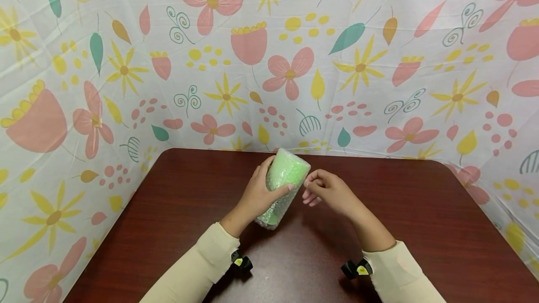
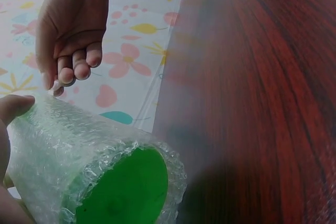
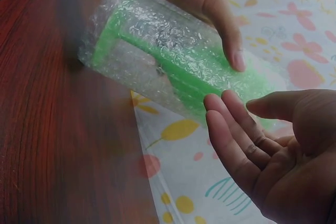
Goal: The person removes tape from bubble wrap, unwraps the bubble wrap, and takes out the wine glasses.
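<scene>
A bright green cylinder in clear bubble wrap (image 1: 288,172) is held tilted over the table by my left hand (image 1: 262,193), thumb on the near side and fingers behind. Its flat green end (image 2: 126,190) shows through the wrap's crumpled rim in the left wrist view. Beside the upper part of the roll is my right hand (image 1: 330,191), thumb and forefinger tips close together at the wrap's edge. In the right wrist view, that hand's other fingers (image 3: 231,142) are loosely bent. I cannot tell whether a bit of wrap is between thumb and forefinger.
Beneath both hands is a dark reddish-brown table (image 1: 189,186) with rounded far corners. A white cloth with flower prints (image 1: 290,74) hangs behind it and along both sides. Small black devices (image 1: 242,262) are strapped at both wrists, over cream sleeves (image 1: 198,265).
</scene>
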{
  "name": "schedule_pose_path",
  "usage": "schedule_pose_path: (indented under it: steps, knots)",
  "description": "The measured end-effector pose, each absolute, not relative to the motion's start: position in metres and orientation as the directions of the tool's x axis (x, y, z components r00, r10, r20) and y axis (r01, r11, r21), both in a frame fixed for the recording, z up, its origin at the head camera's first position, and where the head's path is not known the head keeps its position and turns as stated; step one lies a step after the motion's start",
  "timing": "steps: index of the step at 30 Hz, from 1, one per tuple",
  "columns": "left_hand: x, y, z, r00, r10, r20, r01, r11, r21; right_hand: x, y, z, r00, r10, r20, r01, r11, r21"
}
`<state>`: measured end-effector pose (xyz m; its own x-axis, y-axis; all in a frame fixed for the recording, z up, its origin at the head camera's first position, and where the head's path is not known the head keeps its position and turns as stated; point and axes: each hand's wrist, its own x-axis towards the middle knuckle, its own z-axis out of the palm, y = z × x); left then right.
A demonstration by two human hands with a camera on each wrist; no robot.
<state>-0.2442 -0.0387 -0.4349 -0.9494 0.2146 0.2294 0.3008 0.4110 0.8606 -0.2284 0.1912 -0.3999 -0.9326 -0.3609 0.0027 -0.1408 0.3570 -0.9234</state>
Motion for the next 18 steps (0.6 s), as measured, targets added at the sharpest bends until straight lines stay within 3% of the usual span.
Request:
schedule_pose_path:
  steps: [18]
  knots:
    - [-0.2425, -0.0389, -0.4343, -0.938, 0.290, 0.189, 0.305, 0.432, 0.848, -0.2291, 0.1918, -0.3997, -0.929, -0.370, 0.013, -0.148, 0.338, -0.930]
